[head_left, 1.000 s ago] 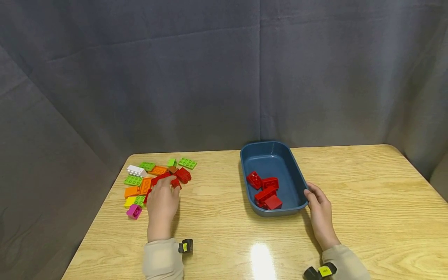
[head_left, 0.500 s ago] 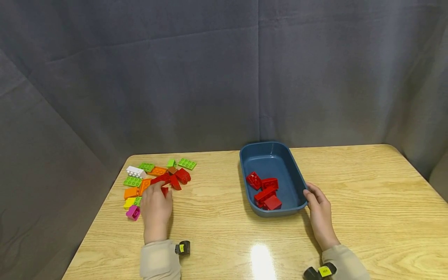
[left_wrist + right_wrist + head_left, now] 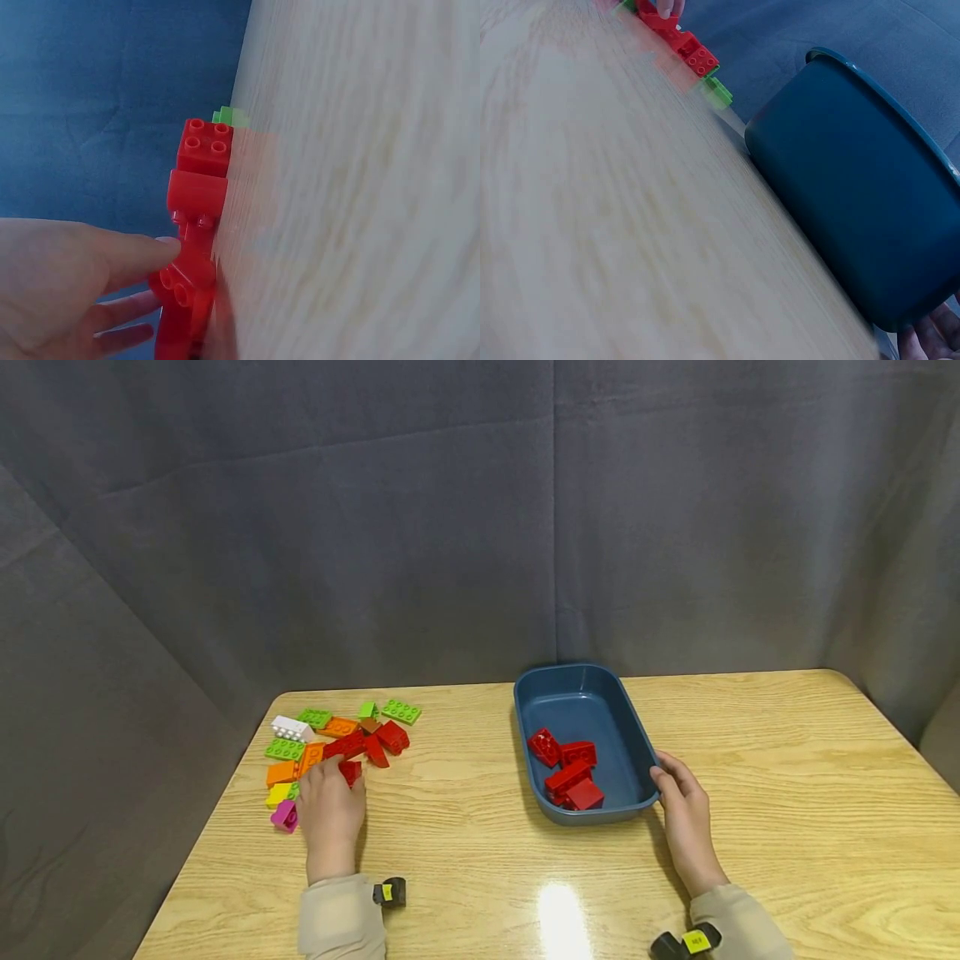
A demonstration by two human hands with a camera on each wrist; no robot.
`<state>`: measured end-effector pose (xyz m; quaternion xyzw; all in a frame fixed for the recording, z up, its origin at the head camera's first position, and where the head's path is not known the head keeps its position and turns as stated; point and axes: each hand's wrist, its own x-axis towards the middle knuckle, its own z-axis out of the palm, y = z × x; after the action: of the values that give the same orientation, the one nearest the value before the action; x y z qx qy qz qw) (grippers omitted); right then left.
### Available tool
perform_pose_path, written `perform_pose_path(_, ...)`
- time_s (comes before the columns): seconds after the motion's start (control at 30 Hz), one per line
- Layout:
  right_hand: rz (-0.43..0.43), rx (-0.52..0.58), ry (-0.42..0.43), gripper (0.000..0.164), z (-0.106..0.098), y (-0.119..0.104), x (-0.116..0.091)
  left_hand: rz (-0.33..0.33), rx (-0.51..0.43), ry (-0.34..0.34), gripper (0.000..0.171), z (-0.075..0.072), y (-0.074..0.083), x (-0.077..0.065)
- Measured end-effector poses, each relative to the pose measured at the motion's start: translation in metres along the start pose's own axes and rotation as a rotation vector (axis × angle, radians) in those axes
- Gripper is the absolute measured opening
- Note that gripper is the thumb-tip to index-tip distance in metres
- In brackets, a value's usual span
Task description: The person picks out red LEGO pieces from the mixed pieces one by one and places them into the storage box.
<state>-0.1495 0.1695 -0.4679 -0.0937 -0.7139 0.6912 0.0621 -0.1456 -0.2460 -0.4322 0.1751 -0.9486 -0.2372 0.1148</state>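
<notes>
My left hand [image 3: 331,817] is over the near side of a toy brick pile on the left, its thumb and fingers at a red brick [image 3: 351,772]. In the left wrist view the thumb lies against a rounded, studded red brick [image 3: 187,271], with other fingers bent on its far side. More red bricks [image 3: 392,737] lie just beyond this hand. On the right, my right hand [image 3: 687,822] grips the near right corner of a dark blue bin [image 3: 588,710], thumb at the rim. Several red bricks [image 3: 577,777] lie inside, toward its near end.
Around the left hand are a white brick [image 3: 291,727], orange bricks [image 3: 282,772], a yellow brick [image 3: 277,794], a magenta brick [image 3: 285,816] and green plates [image 3: 402,711]. A grey curtain [image 3: 450,527] hangs behind the wooden table [image 3: 450,860].
My left hand has drawn back leftward and toward me, away from a red piece that now lies uncovered, and settled at another red brick. The right hand and bin have stayed put.
</notes>
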Motion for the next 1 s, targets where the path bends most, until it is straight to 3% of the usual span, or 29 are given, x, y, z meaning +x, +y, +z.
perform_pose_path(0.43, 0.013, -0.007, -0.001, 0.045, 0.000, 0.001, 0.002, 0.056, 0.042, -0.056, 0.049, 0.006, -0.002, 0.002)
perform_pose_path(0.77, 0.001, -0.013, 0.005, 0.045, 0.001, 0.001, 0.000, 0.114, -0.026, 0.052, 0.046, 0.009, 0.001, 0.003)
perform_pose_path(1.0, 0.005, -0.009, 0.002, 0.046, 0.000, 0.001, 0.001, 0.132, -0.054, 0.057, 0.046, 0.009, 0.009, 0.004)
